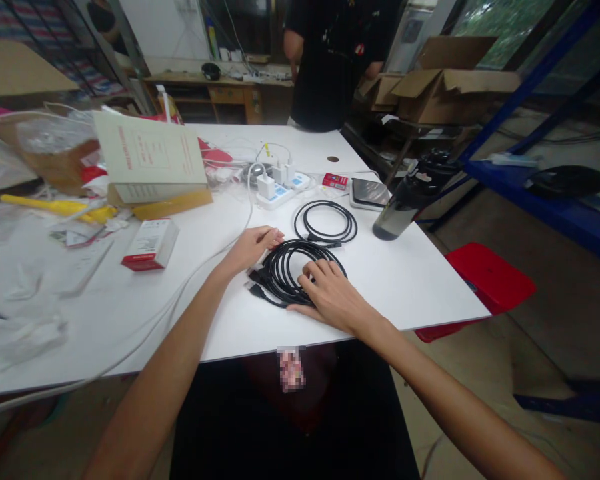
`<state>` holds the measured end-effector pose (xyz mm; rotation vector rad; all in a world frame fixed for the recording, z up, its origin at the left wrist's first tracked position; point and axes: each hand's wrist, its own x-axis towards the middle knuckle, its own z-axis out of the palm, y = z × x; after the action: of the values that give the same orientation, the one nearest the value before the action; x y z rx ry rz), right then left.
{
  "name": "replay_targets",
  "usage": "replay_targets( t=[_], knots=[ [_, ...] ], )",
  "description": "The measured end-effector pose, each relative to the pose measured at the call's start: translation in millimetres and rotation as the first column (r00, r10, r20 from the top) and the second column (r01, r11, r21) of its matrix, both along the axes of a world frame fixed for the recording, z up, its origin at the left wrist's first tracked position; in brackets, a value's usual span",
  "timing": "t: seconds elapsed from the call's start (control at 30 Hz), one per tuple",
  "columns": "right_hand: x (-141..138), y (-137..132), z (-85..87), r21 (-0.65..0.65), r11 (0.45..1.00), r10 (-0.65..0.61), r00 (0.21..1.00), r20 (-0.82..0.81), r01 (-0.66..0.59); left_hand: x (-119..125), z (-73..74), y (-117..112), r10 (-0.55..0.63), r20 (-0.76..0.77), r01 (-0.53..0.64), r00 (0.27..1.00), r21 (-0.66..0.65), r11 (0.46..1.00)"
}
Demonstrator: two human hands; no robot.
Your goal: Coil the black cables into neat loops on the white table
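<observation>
A thick coil of black cable [276, 283] lies near the front edge of the white table, several loops deep. Its dark plug ends [256, 291] stick out at the left. My right hand [330, 293] grips the right side of the coil, fingers curled over the loops and thumb along the front. At the coil's upper left, my left hand [253, 250] has its fingers bent and close together; whatever they pinch is hidden. Just behind the coil rests a second, thinner loop of black cable [356, 227].
Behind are a white power strip [275, 200] with chargers, a red small box [335, 181], a phone [371, 193] and a dark bottle [405, 200]. A red-white box [151, 245], an open carton [153, 157] and plastic bags clutter the left. Someone in black stands beyond the table.
</observation>
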<state>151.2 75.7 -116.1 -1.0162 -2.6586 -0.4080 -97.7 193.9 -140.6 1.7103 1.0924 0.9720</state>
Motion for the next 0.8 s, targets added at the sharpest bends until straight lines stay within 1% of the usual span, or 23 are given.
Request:
replay_targets(
  t=[0.1,0.23,0.3,0.37,0.4,0.47,0.5,0.53,0.6,0.63,0.7,0.73,0.8],
  knots=[
    [-0.1,11.7,-3.8,-0.036,0.994,0.1,0.995,0.021,-0.099,4.0,4.4,-6.4,-0.015,-0.028,0.015,0.999,-0.007,1.0],
    [-1.5,26.1,-7.0,-0.165,0.964,0.218,0.975,0.05,-0.207,7.8,9.6,-13.2,-0.057,-0.04,0.056,0.998,-0.025,0.998],
    [-2.5,31.9,-3.9,-0.214,0.948,0.252,0.966,0.06,-0.234,7.4,9.8,-12.9,-0.08,-0.038,0.079,0.996,-0.015,0.997],
    [-1.8,39.2,2.8,-0.244,0.929,0.297,0.954,0.047,-0.278,6.1,8.4,-11.0,-0.098,-0.042,0.099,0.994,0.012,0.995],
    [-0.3,44.3,6.9,-0.254,0.919,0.316,0.949,0.017,-0.301,5.3,7.3,-9.9,-0.103,-0.042,0.104,0.994,0.022,0.994],
    [5.1,59.0,14.2,-0.26,0.906,0.32,0.942,-0.101,-0.335,4.3,4.9,-8.0,-0.104,-0.035,0.105,0.994,0.029,0.994],
    [8.7,68.7,16.3,-0.262,0.907,0.289,0.939,-0.184,-0.331,4.1,3.8,-7.4,-0.104,-0.032,0.105,0.994,0.03,0.994],
    [12.6,79.8,16.8,-0.265,0.915,0.232,0.934,-0.273,-0.304,4.2,3.1,-7.1,-0.099,-0.031,0.1,0.995,0.034,0.994],
    [19.6,103.7,12.4,-0.271,0.943,0.066,0.906,-0.418,-0.194,5.0,2.5,-7.3,-0.086,-0.038,0.088,0.996,0.042,0.995],
    [22.3,115.3,7.6,-0.275,0.954,-0.019,0.888,-0.459,-0.121,5.5,2.8,-7.9,-0.081,-0.045,0.083,0.996,0.042,0.996],
    [26.0,134.2,-4.4,-0.287,0.958,-0.154,0.869,-0.471,0.014,6.7,4.5,-9.8,-0.084,-0.06,0.086,0.995,0.036,0.996],
    [27.3,140.6,-10.5,-0.293,0.954,-0.196,0.868,-0.455,0.062,7.3,5.7,-10.9,-0.094,-0.067,0.096,0.993,0.031,0.995],
    [29.7,147.0,-19.7,-0.307,0.945,-0.244,0.875,-0.419,0.116,8.2,8.1,-12.9,-0.116,-0.079,0.118,0.99,0.027,0.993]
  ],
)
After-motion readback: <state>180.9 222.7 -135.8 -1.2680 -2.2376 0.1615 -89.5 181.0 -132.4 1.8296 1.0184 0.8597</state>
